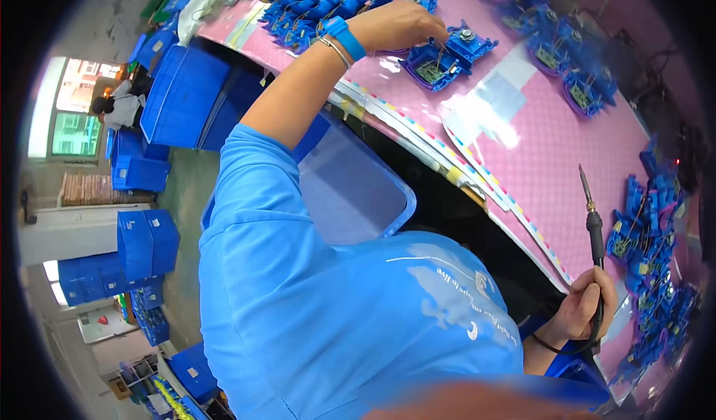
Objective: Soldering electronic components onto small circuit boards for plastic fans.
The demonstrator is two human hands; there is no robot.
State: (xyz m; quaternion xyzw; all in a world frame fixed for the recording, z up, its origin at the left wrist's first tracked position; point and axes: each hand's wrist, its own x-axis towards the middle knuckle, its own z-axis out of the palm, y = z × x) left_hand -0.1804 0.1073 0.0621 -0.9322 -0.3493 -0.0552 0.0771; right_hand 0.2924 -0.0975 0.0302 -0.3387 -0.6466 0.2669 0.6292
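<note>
"Take the blue case (pixel 447 60) with the green board (pixel 430 71) as your marker. What lay to its left?"

"A cluster of similar cases (pixel 321 8), set close together on the pink-covered tabletop (pixel 548 170). Then came the left hand (pixel 403 26), reaching in from the left, just above the marker, its fingers bent downward."

"Did it grip anything?"

"I couldn't tell. The fingertips were drawn close together at the case's upper edge, but whether they pinched a wire or only touched the case was too small to make out."

"How did the case lie?"

"Its two joined parts stretched slantwise, the board end toward the wearer and the other end farther off to the right."

"And the soldering iron (pixel 594 230)?"

"Right of the case and nearer the wearer, well apart from it. The right hand (pixel 588 304) was wrapped around its handle. Its long axis ran away from the wearer, so the tip pointed past the case's right side, not at it. The left hand was much nearer the case."

"Anything beyond?"

"Another heap of cases (pixel 645 233), farthest right of the marker."
</note>
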